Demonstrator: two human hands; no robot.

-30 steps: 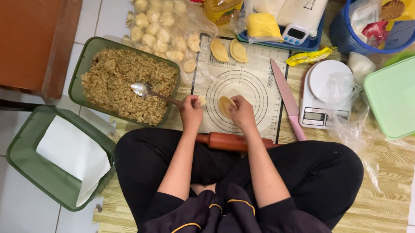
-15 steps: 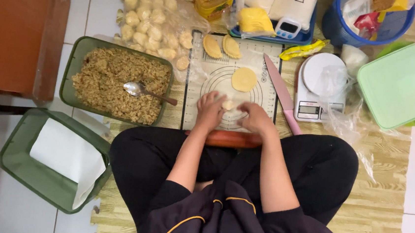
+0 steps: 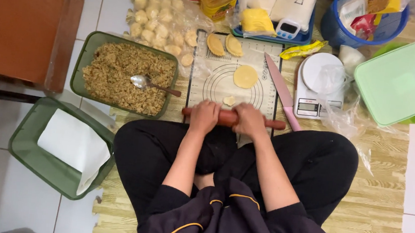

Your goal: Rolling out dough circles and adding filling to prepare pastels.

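I see both forearms reaching forward over my crossed legs, my left hand (image 3: 203,116) and right hand (image 3: 249,121) side by side, palms down, fingers curled.

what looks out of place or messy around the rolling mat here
Nothing is spilled or broken. The one oddity: the pink knife lies loose with its blade overlapping the right edge of the rolling mat, close to the right hand on the rolling pin. The left hand grips the pin too.
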